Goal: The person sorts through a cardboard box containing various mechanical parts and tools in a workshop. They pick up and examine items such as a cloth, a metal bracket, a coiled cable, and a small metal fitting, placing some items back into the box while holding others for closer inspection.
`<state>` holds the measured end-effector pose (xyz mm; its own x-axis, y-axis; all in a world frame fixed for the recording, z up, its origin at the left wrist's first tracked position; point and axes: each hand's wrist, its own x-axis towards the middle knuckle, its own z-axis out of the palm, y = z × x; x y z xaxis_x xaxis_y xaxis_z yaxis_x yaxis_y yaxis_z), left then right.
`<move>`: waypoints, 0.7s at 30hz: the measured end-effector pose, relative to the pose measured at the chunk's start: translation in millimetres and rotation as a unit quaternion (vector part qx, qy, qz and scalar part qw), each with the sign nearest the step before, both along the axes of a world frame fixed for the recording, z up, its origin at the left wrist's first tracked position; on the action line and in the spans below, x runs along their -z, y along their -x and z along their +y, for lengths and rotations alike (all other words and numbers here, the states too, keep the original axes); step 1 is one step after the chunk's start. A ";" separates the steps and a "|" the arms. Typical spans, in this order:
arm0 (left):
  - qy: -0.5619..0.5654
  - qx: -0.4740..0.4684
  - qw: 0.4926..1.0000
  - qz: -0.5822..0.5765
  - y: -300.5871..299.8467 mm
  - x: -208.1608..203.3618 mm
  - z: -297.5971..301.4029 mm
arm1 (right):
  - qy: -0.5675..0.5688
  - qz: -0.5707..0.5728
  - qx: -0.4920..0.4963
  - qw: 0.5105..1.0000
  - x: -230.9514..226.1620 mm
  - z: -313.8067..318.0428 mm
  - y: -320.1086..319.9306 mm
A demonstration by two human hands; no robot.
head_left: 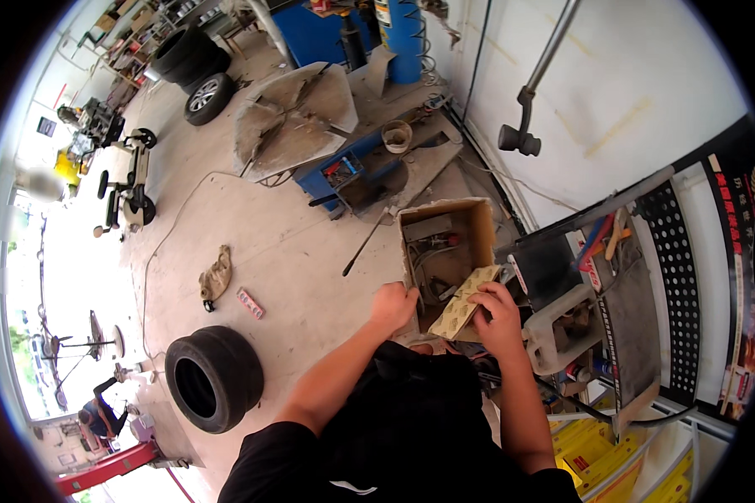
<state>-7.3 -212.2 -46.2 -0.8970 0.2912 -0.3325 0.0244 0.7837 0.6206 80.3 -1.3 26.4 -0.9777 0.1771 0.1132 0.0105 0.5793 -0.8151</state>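
In front of me stands an open cardboard box (488, 228) with cables and a few red and dark items inside. My left hand (393, 308) is closed at the box's left side and seems to grip its edge, though the fingertips are partly hidden. A flat yellowish, patterned card-like sheet (465, 303) lies slanted over the box's near right corner. My right hand (497, 320) pinches the sheet's right side between thumb and fingers.
Right of the box stands a cart (554, 260) with tools and a cut-open plastic jug (554, 335). A tyre machine (294, 117) is beyond. Tyres (210, 377), a cloth (216, 275) and a small red-white box (250, 303) lie on the floor at left. Another person (99, 419) is far left.
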 end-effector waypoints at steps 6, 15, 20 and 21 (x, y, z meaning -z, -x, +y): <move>0.016 0.023 0.999 0.027 -4.3 -19.3 11.0 | -0.008 0.083 0.013 0.996 1.1 16.2 -24.6; -0.002 -0.017 1.000 0.000 -1.7 -15.6 15.1 | 0.099 0.150 0.063 0.982 -15.0 11.0 -47.9; -0.010 -0.001 1.000 0.018 -4.1 -15.5 15.0 | 0.154 0.137 0.111 0.972 -16.1 13.0 -56.5; -0.008 0.000 1.000 0.017 -4.1 -15.6 15.5 | 0.208 0.129 0.140 0.959 -16.1 11.5 -58.4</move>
<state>-3.3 -196.8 -30.6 -0.9080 0.2960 -0.2964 0.0461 0.7739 0.6316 138.7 10.3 42.5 -0.8339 0.5112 0.2080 -0.1150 0.2077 -0.9714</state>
